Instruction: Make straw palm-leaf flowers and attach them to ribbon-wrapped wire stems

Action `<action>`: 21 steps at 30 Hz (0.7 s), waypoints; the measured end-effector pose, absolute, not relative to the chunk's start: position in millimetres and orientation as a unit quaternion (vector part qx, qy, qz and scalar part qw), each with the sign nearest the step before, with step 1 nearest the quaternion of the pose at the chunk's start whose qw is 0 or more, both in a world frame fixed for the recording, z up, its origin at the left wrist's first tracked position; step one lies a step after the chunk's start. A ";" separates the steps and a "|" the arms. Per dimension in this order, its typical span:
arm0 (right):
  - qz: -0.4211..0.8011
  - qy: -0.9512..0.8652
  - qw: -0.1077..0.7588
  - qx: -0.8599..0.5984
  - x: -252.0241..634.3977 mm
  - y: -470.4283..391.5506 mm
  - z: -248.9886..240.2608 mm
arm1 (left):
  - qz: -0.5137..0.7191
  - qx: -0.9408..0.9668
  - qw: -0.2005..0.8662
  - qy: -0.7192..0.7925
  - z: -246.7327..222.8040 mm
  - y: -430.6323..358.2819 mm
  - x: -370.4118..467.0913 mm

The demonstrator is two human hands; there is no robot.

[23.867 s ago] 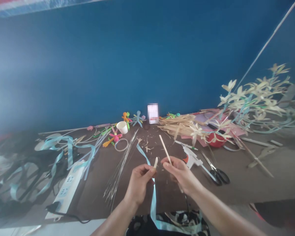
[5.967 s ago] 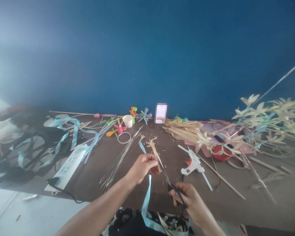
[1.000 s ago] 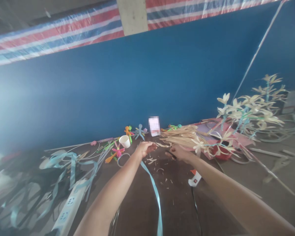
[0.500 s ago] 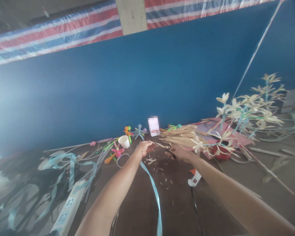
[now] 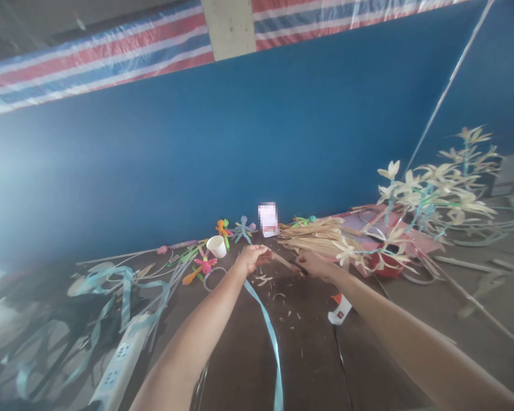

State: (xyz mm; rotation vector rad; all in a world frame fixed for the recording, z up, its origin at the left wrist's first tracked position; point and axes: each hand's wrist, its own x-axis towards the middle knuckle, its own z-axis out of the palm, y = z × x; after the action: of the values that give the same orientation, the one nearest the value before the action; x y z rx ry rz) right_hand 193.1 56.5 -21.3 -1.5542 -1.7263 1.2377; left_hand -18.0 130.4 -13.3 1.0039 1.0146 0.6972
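Note:
My left hand (image 5: 252, 258) is closed, thumb and fingers pinching one end of a narrow pale strip of dried husk (image 5: 285, 261). The strip slants down to the right, its far end meeting the dark tool in my right hand (image 5: 314, 266). That hand is wrapped round what look like black scissors (image 5: 301, 268), mostly hidden by the fingers. Small pale offcuts (image 5: 263, 279) lie on the brown table (image 5: 308, 365) below. Behind my right hand spreads a pile of dried husks (image 5: 317, 235). A light blue ribbon (image 5: 265, 319) runs from under my left wrist towards me.
A paper cup (image 5: 216, 246) and small colourful dolls (image 5: 204, 264) stand left of my hands. A power strip (image 5: 120, 359) lies at left. Pale handmade flowers (image 5: 437, 188) spread at right, beside a white-and-orange device (image 5: 340, 310) with a cord. A blue partition (image 5: 240, 142) rises behind.
The husk strip has shifted, now slanting lower towards the right hand, with its right end at the dark tool. Both hands stay in nearly the same place.

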 end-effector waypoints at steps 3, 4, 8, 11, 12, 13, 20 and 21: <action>0.446 -0.645 0.249 -0.569 193.6 57.3 -21.3 | 0.304 0.463 0.699 0.452 -10.4 129.2 -16.9; 0.444 -0.648 0.248 -0.567 193.7 57.5 -20.9 | 0.301 0.468 0.698 0.451 -9.3 128.5 -16.6; 0.428 -0.667 0.243 -0.559 194.5 57.5 -17.2 | 0.287 0.488 0.693 0.447 -3.4 123.4 -17.3; 0.418 -0.685 0.237 -0.548 195.5 55.8 -13.3 | 0.272 0.503 0.692 0.442 3.1 117.2 -21.3; 0.417 -0.688 0.235 -0.545 195.8 54.7 -12.0 | 0.265 0.507 0.693 0.439 5.7 114.7 -23.1; 0.417 -0.691 0.233 -0.542 196.2 53.4 -10.7 | 0.256 0.511 0.695 0.436 8.4 112.2 -24.9; 0.422 -0.709 0.224 -0.519 199.2 39.0 2.9 | 0.217 0.531 0.702 0.422 24.5 95.8 -33.9; 0.425 -0.710 0.225 -0.514 199.6 36.5 5.7 | 0.215 0.533 0.701 0.421 25.8 94.3 -34.3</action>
State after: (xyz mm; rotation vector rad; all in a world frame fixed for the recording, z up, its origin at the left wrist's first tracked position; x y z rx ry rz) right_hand 199.6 36.5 5.7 -1.4165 -1.9591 1.1728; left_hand -34.3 94.3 25.8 1.1871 0.9378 0.4792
